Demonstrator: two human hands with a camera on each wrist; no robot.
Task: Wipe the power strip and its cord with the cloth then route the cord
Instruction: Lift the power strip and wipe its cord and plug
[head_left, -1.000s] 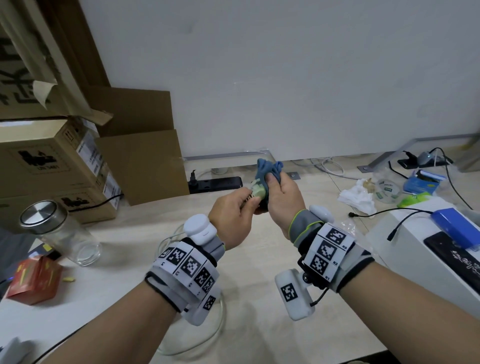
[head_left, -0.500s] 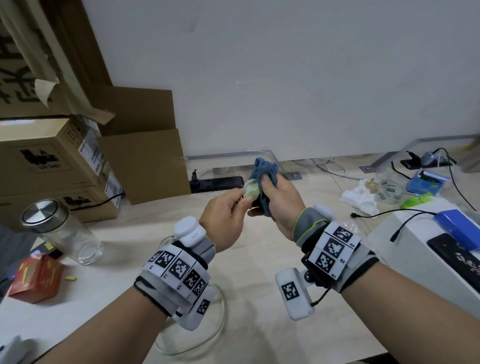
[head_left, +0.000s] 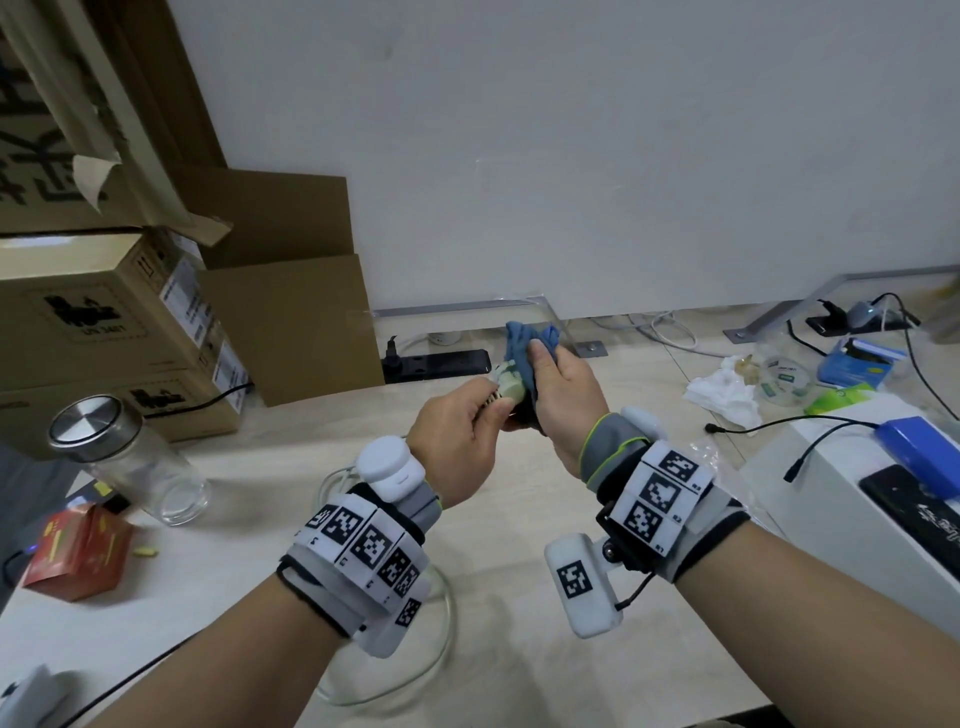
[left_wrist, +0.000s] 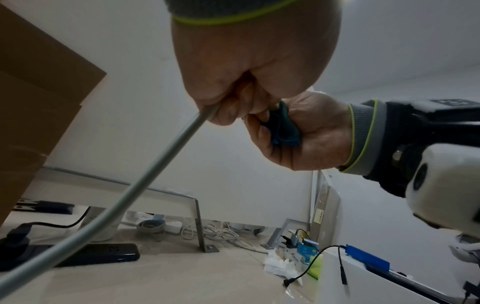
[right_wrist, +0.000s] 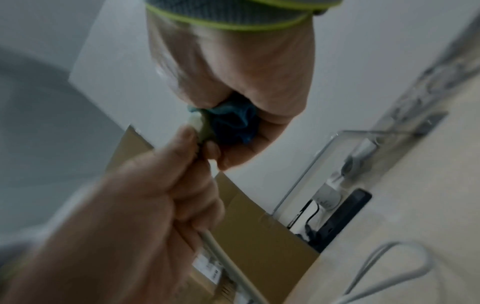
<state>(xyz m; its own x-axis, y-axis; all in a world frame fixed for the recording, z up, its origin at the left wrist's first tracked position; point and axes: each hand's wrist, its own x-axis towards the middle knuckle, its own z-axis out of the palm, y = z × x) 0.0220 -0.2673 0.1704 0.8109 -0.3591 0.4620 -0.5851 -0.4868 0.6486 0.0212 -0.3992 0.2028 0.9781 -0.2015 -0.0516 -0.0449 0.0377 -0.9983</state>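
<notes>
My left hand (head_left: 480, 410) grips the grey-white cord (left_wrist: 145, 179) just below its pale plug (head_left: 508, 383), raised above the table. My right hand (head_left: 550, 384) holds the bunched blue cloth (head_left: 524, 338) and presses it around the plug's end. In the right wrist view the plug (right_wrist: 198, 123) sits against the cloth (right_wrist: 233, 121), with the cord (right_wrist: 226, 253) running down through my left fist. The rest of the cord lies in a loose loop (head_left: 441, 649) on the table under my left wrist. I cannot make out the cord's own power strip.
A black power strip (head_left: 436, 361) lies at the table's back edge by cardboard boxes (head_left: 104, 322). A glass jar (head_left: 130, 462) and a red packet (head_left: 78, 551) are at the left. At the right are crumpled tissue (head_left: 724, 389) and a white box (head_left: 831, 499) with thin black cables.
My right hand has turned the cloth a little around the plug. Both hands stay almost in the same place, with the same holds.
</notes>
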